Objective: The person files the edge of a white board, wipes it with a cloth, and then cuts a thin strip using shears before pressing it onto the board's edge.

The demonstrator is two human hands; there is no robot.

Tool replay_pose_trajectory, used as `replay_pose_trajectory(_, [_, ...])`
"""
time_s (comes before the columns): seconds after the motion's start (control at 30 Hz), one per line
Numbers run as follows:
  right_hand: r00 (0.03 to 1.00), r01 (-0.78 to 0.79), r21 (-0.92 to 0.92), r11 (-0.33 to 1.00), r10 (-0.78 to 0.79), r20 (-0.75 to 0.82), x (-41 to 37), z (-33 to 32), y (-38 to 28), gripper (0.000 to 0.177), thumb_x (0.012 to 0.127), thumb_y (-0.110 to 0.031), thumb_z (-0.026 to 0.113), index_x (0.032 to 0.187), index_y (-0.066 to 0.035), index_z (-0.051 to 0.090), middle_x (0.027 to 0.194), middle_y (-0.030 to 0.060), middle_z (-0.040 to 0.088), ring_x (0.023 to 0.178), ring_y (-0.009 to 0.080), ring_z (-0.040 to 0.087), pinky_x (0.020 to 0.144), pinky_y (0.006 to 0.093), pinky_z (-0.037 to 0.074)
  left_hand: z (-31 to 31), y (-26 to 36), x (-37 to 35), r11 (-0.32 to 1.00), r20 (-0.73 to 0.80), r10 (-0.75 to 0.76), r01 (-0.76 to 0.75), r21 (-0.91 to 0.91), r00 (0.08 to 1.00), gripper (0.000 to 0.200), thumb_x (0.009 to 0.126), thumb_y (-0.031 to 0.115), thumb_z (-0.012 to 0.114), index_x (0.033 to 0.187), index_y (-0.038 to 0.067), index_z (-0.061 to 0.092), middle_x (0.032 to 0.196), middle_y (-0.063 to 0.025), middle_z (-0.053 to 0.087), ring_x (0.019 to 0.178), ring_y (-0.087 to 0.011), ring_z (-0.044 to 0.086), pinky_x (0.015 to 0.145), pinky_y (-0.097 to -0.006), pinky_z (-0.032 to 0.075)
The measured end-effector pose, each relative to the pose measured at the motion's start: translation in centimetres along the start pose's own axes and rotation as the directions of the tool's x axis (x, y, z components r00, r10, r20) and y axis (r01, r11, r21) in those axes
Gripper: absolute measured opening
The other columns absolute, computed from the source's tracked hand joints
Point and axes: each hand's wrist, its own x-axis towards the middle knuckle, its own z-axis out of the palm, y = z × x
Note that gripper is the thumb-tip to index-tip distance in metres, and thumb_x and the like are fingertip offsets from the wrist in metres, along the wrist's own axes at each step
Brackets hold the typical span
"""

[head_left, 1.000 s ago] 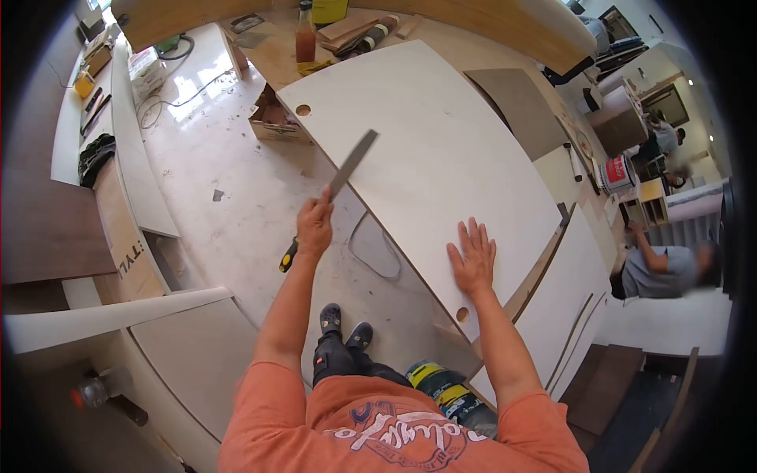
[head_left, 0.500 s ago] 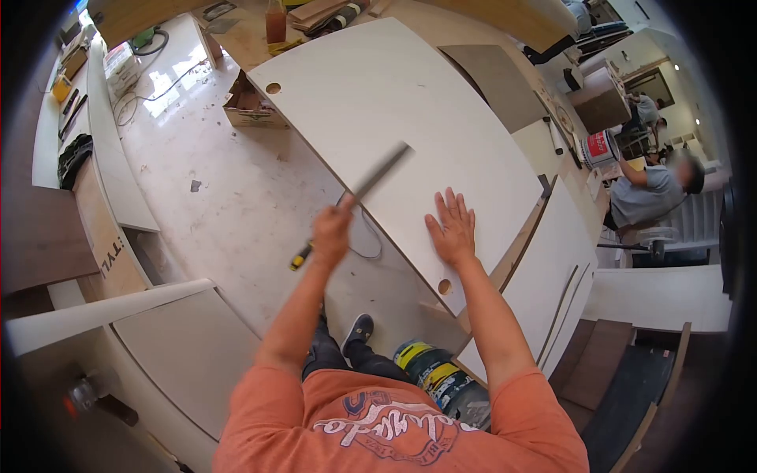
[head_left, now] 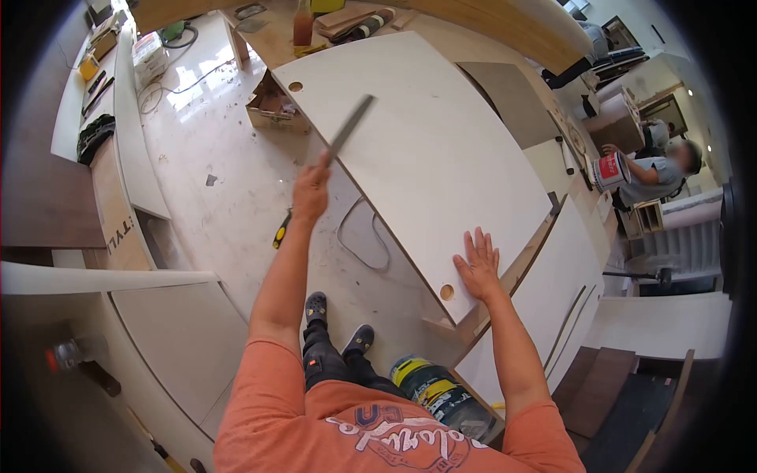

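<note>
Left hand: in the head view, your left hand [head_left: 311, 191], left of centre, is closed around the long gray metal file [head_left: 352, 126].
File: its blade slants up and right across the left edge of the panel; I can't tell whether they touch. Its yellow-and-black handle [head_left: 281, 230] sticks out below your fist.
Right hand: your right hand [head_left: 479, 268], right of centre, lies palm down on the panel, fingers slightly spread, holding nothing.
Panel: the large white flat panel [head_left: 426, 158] runs from the upper left to the lower right of centre, with a round hole [head_left: 447, 292] near your right hand.
Bench: the tan wooden bench [head_left: 272, 47], top of frame, carries a bottle of reddish liquid [head_left: 303, 27].
Box: an open cardboard box [head_left: 276, 118] sits near the panel's upper-left corner.
Co-worker: at upper right, a person in a gray shirt [head_left: 654, 181] reaches to a red-and-white tin [head_left: 609, 171].
</note>
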Motion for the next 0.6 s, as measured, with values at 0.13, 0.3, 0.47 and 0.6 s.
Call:
replay_pose_trajectory(0.13, [1.000, 0.005, -0.001, 1.000, -0.005, 0.031, 0.4, 0.2, -0.2, 0.072, 0.101, -0.057, 0.041, 0.161, -0.021, 0.021, 0.169, 0.0078, 0.003, 0.155, 0.0303, -0.001, 0.123, 0.0505, -0.002, 0.1, 6.2, -6.7, 0.989, 0.268, 0.130, -0.145, 0.037, 0.955, 0.047, 0.089, 0.006, 0.065, 0.133, 0.023, 0.064, 0.077, -0.0116, 0.056, 0.072, -0.0326, 0.057, 0.066, -0.0439, 0.047])
replay_pose_trajectory(0.3, [1.000, 0.018, 0.025, 1.000, -0.018, 0.016, 0.1, 0.0, 0.0, 0.073, 0.101, -0.057, 0.041, 0.161, -0.021, 0.020, 0.169, 0.0093, 0.003, 0.155, 0.0314, -0.002, 0.122, 0.0514, -0.003, -1.8, -1.0, -9.3, 0.994, 0.201, 0.109, -0.105, -0.027, 0.974, 0.047, 0.089, -0.001, 0.062, 0.133, 0.015, 0.065, 0.084, -0.0122, 0.062, 0.080, -0.0290, 0.062, 0.075, -0.0393, 0.051])
replay_pose_trajectory(0.47, [1.000, 0.024, 0.037, 0.999, -0.025, 0.013, 0.2, -0.1, 0.0, 0.073, 0.101, -0.058, 0.039, 0.161, -0.021, 0.019, 0.169, 0.0093, 0.003, 0.155, 0.0313, -0.003, 0.122, 0.0518, -0.004, -2.7, -4.9, 0.3, 0.970, 0.006, -0.129, 0.125, 0.208, 0.992, 0.048, 0.096, 0.006, 0.060, 0.142, 0.019, 0.057, 0.085, -0.0125, 0.063, 0.079, -0.0292, 0.060, 0.073, -0.0374, 0.050])
replay_pose_trajectory(0.6, [0.999, 0.032, 0.039, 0.999, -0.033, 0.012, 0.3, 0.1, 0.1, 0.074, 0.101, -0.059, 0.039, 0.161, -0.022, 0.019, 0.169, 0.0095, 0.004, 0.155, 0.0313, -0.003, 0.122, 0.0518, -0.004, 0.4, 0.2, -4.2, 0.987, 0.105, 0.143, -0.150, 0.055, 0.984, 0.052, 0.092, 0.001, 0.057, 0.142, 0.017, 0.057, 0.082, -0.0136, 0.061, 0.074, -0.0302, 0.058, 0.068, -0.0406, 0.049])
